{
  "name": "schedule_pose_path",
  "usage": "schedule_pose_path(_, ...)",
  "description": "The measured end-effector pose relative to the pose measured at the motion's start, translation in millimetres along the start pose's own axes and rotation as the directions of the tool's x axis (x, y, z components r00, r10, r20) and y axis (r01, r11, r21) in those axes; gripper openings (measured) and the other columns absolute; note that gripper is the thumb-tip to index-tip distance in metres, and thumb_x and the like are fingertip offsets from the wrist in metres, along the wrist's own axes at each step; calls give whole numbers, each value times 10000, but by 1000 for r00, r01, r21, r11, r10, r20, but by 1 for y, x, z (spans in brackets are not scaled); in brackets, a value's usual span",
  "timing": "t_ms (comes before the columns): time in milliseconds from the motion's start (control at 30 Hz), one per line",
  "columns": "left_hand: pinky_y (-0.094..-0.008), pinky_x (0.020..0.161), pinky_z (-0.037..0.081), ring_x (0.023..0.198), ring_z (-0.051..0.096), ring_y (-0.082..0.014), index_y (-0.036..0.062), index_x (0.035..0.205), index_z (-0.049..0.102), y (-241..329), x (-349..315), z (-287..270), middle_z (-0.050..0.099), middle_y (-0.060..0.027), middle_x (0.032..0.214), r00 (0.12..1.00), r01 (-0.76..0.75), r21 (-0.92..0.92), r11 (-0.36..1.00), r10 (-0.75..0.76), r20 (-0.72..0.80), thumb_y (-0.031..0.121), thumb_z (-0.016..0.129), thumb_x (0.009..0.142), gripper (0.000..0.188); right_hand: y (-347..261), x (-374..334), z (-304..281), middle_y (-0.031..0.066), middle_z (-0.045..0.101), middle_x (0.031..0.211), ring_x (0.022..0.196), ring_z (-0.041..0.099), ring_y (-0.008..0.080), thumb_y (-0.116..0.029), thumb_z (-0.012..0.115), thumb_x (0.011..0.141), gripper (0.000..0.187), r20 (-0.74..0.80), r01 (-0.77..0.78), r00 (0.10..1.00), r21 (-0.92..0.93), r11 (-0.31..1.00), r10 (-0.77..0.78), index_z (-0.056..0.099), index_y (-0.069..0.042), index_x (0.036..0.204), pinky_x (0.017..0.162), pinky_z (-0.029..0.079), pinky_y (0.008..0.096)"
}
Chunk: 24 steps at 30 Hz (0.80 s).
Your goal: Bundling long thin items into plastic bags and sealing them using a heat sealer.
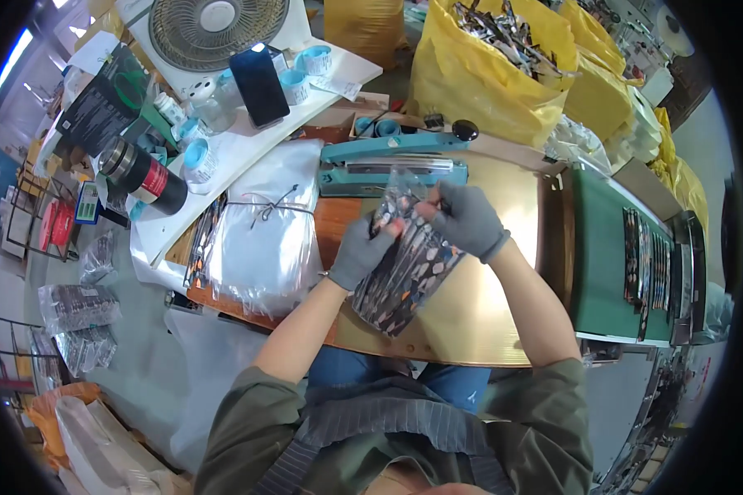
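Observation:
Both my hands wear grey gloves with bare fingertips. Between them is a transparent plastic bag (406, 285) filled with dark, patterned flat strips, tilted over the tan worktop. My left hand (362, 252) pinches its upper left side. At the upper right, my right hand (469, 221) has its fingers closed on the bag's open-looking top. Just beyond the bag lies a teal bag sealer (396, 147) with a long arm and a black knob. Left of my left hand is a stack of transparent bags (264, 247), tied with a dark cord.
A white side table at the upper left carries a black thermos (144, 177), a phone (258, 85), tape rolls and a fan (217, 29). Yellow sacks (487, 78) stand at the back. Strips (648, 260) lie on a green surface (594, 247) at right. Filled bags (81, 318) lie at left.

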State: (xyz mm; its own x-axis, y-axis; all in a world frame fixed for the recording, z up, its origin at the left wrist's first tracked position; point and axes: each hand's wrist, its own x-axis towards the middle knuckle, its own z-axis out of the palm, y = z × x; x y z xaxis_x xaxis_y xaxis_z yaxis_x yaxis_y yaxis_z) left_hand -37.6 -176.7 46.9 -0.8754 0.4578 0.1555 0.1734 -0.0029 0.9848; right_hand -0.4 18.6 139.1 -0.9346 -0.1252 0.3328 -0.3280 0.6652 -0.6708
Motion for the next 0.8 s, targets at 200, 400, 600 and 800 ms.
schedule_pose_path(200, -257, 802, 458, 883, 575, -94, 28, 1024, 643, 1, 12, -3, 645, -20, 946, 936, 310, -130, 942, -279, 217, 252, 780, 706, 412, 55, 22, 5, 131, 582, 636, 593, 580, 345, -210, 588, 855, 112, -404, -136, 909, -528, 838, -107, 559, -107, 890, 523, 445, 424)
schedule_pose_path(400, -254, 770, 473, 847, 600, -95, 24, 994, 665, -10, 17, 1, 668, -28, 916, 906, 417, -188, 889, -389, 169, 228, 769, 725, 353, 66, 51, -54, 138, 608, 746, 771, 610, 301, -514, 614, 810, 522, -485, -431, 799, -50, 901, 355, 602, 0, 899, 679, 459, 365)
schedule_pose_path(600, -252, 758, 481, 808, 606, -82, 25, 955, 674, 13, 8, -7, 676, -34, 880, 962, 265, -169, 949, -247, 116, 173, 777, 693, 319, 4, 29, -10, 17, 565, 728, 703, 552, 120, -246, 763, 734, 344, 303, -223, 922, -94, 970, 242, 587, -30, 936, 644, 462, 282)
schedule_pose_path(800, -254, 758, 478, 815, 603, -97, 16, 983, 656, 18, -4, -5, 666, -37, 907, 937, 344, -217, 914, -317, 150, 220, 775, 709, 362, 45, 49, -57, 97, 638, 857, 844, 583, 166, -284, 646, 841, 343, -522, -132, 725, 535, 834, 450, 597, 29, 972, 777, 446, 269)
